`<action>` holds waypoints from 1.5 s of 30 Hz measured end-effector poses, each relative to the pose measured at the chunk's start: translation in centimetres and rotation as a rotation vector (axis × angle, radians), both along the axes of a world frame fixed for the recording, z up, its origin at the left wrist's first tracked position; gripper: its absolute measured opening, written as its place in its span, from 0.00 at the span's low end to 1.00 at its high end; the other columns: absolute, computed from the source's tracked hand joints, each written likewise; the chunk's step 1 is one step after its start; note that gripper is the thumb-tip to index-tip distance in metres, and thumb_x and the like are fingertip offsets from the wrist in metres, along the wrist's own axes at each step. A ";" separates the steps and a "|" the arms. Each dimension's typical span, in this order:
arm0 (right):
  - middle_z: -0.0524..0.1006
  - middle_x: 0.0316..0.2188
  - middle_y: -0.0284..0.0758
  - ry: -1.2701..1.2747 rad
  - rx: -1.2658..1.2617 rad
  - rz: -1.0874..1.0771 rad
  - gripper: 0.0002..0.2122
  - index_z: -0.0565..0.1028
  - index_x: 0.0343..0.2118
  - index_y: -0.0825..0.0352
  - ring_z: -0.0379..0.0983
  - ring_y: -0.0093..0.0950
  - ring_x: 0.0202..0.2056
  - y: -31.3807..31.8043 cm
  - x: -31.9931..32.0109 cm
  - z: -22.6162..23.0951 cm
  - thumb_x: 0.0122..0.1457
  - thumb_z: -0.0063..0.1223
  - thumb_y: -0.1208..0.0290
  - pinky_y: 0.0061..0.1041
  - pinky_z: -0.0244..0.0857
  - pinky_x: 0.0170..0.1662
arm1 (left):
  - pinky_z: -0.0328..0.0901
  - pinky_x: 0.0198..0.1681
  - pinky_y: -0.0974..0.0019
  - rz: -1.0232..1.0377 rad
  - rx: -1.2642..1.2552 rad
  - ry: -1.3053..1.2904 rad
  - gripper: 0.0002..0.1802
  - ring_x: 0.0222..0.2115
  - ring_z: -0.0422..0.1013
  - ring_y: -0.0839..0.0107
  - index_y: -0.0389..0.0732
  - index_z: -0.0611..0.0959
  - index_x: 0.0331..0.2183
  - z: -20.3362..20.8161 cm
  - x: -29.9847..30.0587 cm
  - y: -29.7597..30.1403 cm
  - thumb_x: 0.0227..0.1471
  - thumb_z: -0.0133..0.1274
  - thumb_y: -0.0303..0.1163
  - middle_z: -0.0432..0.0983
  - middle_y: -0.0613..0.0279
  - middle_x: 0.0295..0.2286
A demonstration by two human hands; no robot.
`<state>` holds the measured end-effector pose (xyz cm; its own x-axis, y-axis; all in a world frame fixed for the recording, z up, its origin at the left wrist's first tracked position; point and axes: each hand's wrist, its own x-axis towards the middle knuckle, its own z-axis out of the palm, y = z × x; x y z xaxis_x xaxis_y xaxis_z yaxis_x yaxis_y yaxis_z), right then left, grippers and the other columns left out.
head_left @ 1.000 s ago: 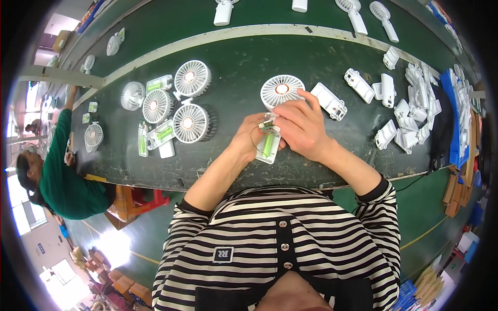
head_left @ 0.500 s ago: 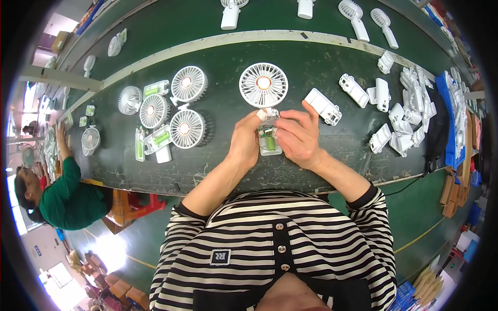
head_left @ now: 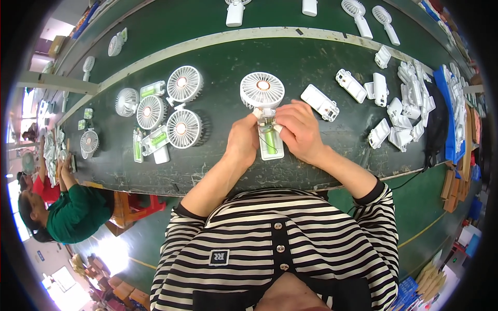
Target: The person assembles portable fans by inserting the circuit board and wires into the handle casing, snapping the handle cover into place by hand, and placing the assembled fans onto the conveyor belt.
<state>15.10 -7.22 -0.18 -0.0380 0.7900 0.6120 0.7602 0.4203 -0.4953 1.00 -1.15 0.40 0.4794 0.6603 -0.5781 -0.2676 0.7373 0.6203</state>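
Observation:
A white handheld fan (head_left: 262, 89) with a round grille is between my hands, its opened handle pointing toward me. A green battery (head_left: 270, 141) and thin wires show inside that handle. My left hand (head_left: 243, 139) grips the fan at the neck from the left, fingers closed. From the right, my right hand (head_left: 299, 129) closes on the same neck, its fingertips at the top of the handle; pale fingertip covers show on both hands. A white handle shell (head_left: 319, 102) lies just beyond my right hand.
Several fans with opened handles (head_left: 184, 128) lie to the left. On the right are loose white shells (head_left: 405, 119) in a pile, beside a blue bin (head_left: 450, 114). More fans (head_left: 358, 16) lie past the pale divider strip (head_left: 249, 35). A co-worker in green (head_left: 78, 212) sits at far left.
The fan's head has tipped, and its handle now shows more fully between my hands. My right hand has shifted slightly. At far left, the co-worker has leaned and moved their arms.

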 end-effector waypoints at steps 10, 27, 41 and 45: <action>0.69 0.33 0.38 0.267 -0.181 0.121 0.05 0.69 0.26 0.72 0.68 0.35 0.30 0.7 0.7 1.5 0.42 0.45 0.85 0.27 0.63 0.31 | 0.61 0.44 0.64 -0.063 -0.047 -0.095 0.17 0.39 0.66 0.68 0.34 0.69 0.42 1.7 -0.3 0.2 0.55 0.33 0.33 0.70 0.58 0.37; 0.68 0.34 0.40 0.163 -0.177 0.150 0.07 0.69 0.27 0.75 0.68 0.35 0.33 0.8 0.6 1.5 0.41 0.45 0.88 0.26 0.64 0.34 | 0.62 0.44 0.62 -0.028 -0.056 -0.129 0.16 0.39 0.67 0.67 0.31 0.71 0.40 1.5 -0.4 0.2 0.54 0.38 0.33 0.71 0.56 0.37; 0.67 0.37 0.40 -0.174 -0.213 0.183 0.07 0.69 0.25 0.75 0.64 0.37 0.38 0.7 0.4 1.6 0.40 0.47 0.79 0.30 0.62 0.38 | 0.62 0.43 0.61 -0.049 -0.049 -0.111 0.17 0.37 0.68 0.68 0.33 0.72 0.40 0.5 -1.1 0.1 0.53 0.39 0.35 0.72 0.58 0.35; 0.66 0.36 0.40 -0.229 -0.224 0.214 0.08 0.69 0.25 0.74 0.64 0.36 0.37 0.8 0.4 1.6 0.39 0.47 0.79 0.30 0.62 0.38 | 0.65 0.39 0.63 -0.185 -0.027 -0.015 0.15 0.33 0.70 0.69 0.33 0.75 0.38 -0.1 -1.5 0.5 0.51 0.44 0.33 0.73 0.58 0.32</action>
<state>15.54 -6.38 1.39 -0.3320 0.8624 0.3822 0.7684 0.4823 -0.4206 -0.47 -0.66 0.34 0.5997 0.5443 -0.5866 -0.1352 0.7914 0.5962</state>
